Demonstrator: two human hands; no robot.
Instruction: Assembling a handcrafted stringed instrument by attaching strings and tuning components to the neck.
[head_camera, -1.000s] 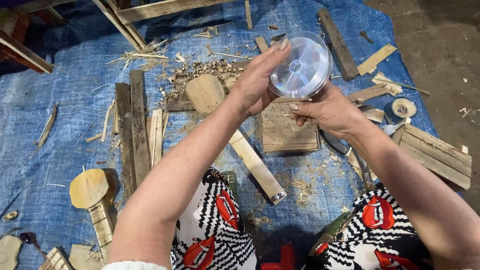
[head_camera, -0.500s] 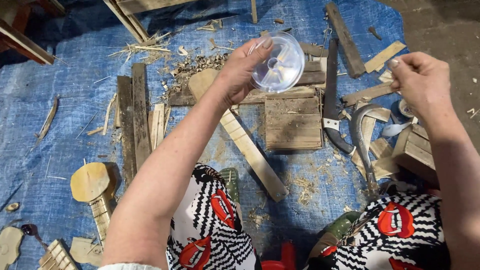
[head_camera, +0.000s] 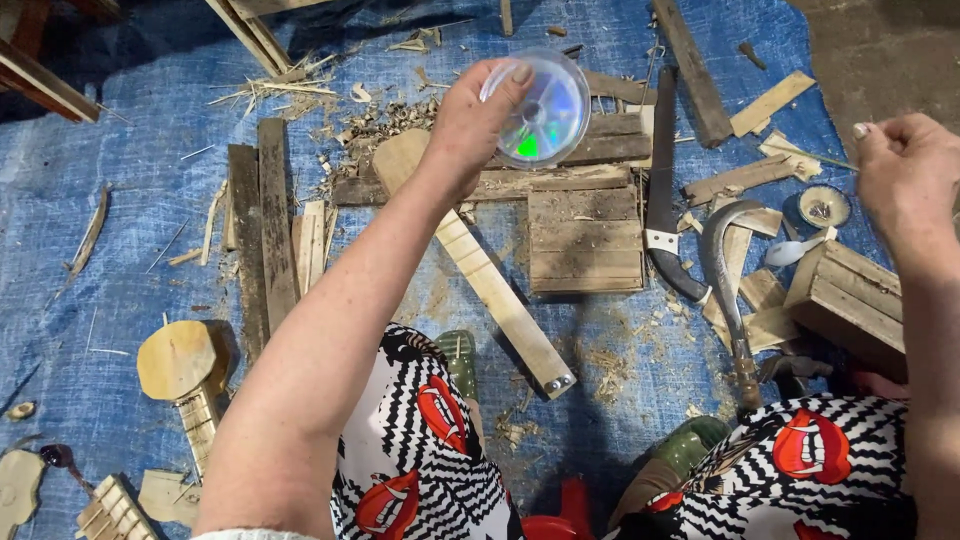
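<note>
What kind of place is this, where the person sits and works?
Probably an informal woodcarving workspace on the ground. A blue tarp covers the floor, strewn with wood shavings and cut planks. A sickle and a large knife lie by the person's knees.

That spool (head_camera: 538, 108) was clear glossy plastic, the tarp (head_camera: 120, 260) a matt blue weave, the planks (head_camera: 585, 238) rough bare wood, the sickle blade (head_camera: 722, 270) dull metal.

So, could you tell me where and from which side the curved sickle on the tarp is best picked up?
Probably by the sickle's brown handle, its near end beside the patterned knee. It lies flat with the curved blade pointing away toward the wood scraps, so coming from above at the near end keeps fingers off the edge. The right hand is nearer; the left hand holds a clear spool.
</note>
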